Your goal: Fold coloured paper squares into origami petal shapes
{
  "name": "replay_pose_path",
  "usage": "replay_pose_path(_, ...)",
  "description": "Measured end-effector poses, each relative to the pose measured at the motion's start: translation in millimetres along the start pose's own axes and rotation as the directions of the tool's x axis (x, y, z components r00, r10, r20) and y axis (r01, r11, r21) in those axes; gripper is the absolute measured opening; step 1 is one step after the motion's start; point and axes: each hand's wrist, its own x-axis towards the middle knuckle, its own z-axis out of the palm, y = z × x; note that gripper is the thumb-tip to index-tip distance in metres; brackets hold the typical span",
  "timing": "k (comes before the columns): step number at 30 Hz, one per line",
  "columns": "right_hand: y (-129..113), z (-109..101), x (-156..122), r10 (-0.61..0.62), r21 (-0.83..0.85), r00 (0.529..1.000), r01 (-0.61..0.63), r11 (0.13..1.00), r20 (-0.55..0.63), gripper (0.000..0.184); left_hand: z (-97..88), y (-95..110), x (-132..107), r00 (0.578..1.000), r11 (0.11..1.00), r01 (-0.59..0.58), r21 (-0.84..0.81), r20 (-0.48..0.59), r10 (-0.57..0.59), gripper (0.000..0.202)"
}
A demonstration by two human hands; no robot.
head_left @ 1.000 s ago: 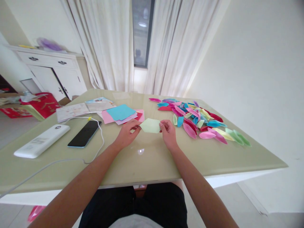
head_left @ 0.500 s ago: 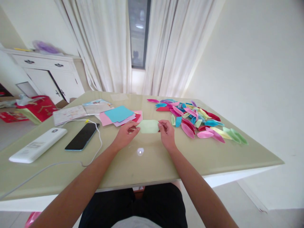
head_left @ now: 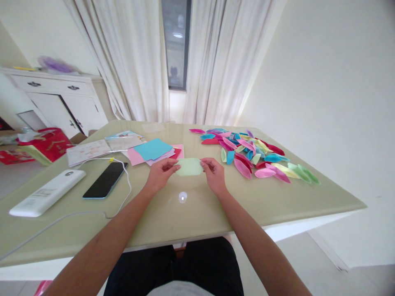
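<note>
A light green piece of paper (head_left: 189,167) with cut or folded corners is stretched between my hands over the table. My left hand (head_left: 161,172) pinches its left end, and my right hand (head_left: 214,173) pinches the right end between thumb and fingers. Just behind my left hand lies a stack of coloured paper sheets (head_left: 154,149), blue on top, with pink, lilac and red beneath. Many folded paper pieces (head_left: 243,167) in pink, blue, red, yellow and green are heaped to the right of my right hand.
At the left of the table (head_left: 197,218) lie a black phone (head_left: 105,180), a white power bank (head_left: 46,193) and a white cable (head_left: 129,187). Clear plastic packets (head_left: 89,153) rest behind them. A red bag (head_left: 49,144) and a white cabinet (head_left: 61,98) stand beyond the table's left side.
The view has shifted slightly. Both hands still hold the green paper by its ends, and the paper's outline looks a little more rounded.
</note>
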Motion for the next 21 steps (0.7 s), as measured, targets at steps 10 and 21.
replay_pose_path(10, -0.5, -2.4, 3.0, 0.072, 0.104, 0.997, -0.071, 0.992, -0.001, 0.026, -2.4, 3.1, -2.2, 0.969, 0.992, 0.117, -0.047, 0.224, -0.104, 0.051)
replay_pose_path(21, 1.9, -1.4, 4.4, 0.073, 0.097, 0.997, -0.07, 0.993, -0.027, 0.028, -5.6, 8.5, 0.2, 0.983, 0.997, 0.077, 0.005, 0.166, -0.076, 0.046)
